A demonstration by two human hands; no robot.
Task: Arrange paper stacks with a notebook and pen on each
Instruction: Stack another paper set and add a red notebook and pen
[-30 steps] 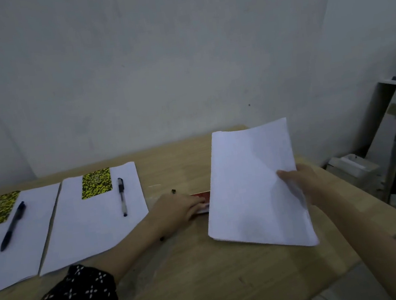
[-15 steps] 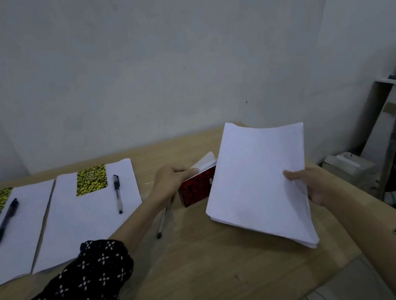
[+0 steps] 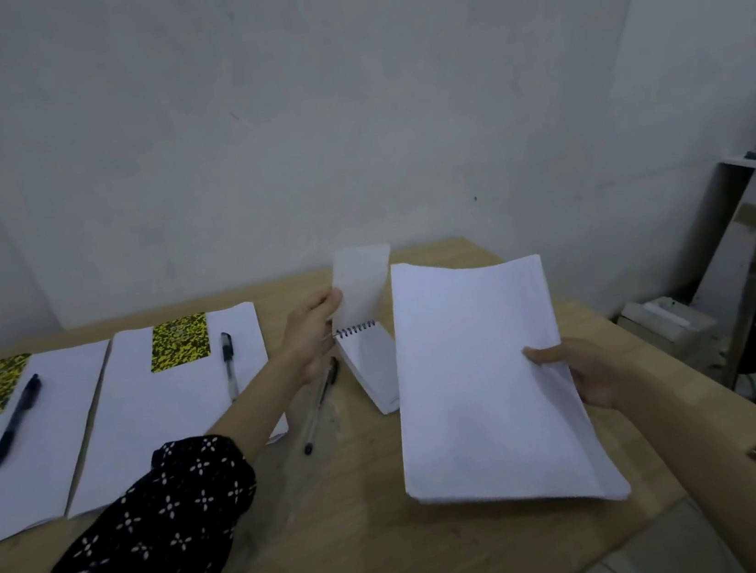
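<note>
- The right hand (image 3: 584, 372) grips a thick paper stack (image 3: 485, 382) by its right edge, thumb on top, holding it tilted above the wooden table (image 3: 350, 530).
- Just left of that stack, the left hand (image 3: 313, 338) pinches a spiral notebook (image 3: 369, 359) at its wire binding; the notebook hangs open, cover flipped up.
- A pen (image 3: 319, 404) lies on the table left of the stack, under the left wrist.
- Further left of the stack lie two paper stacks, near (image 3: 163, 425) and far (image 3: 29, 466), each with a yellow-patterned notebook and a pen on it.
</note>
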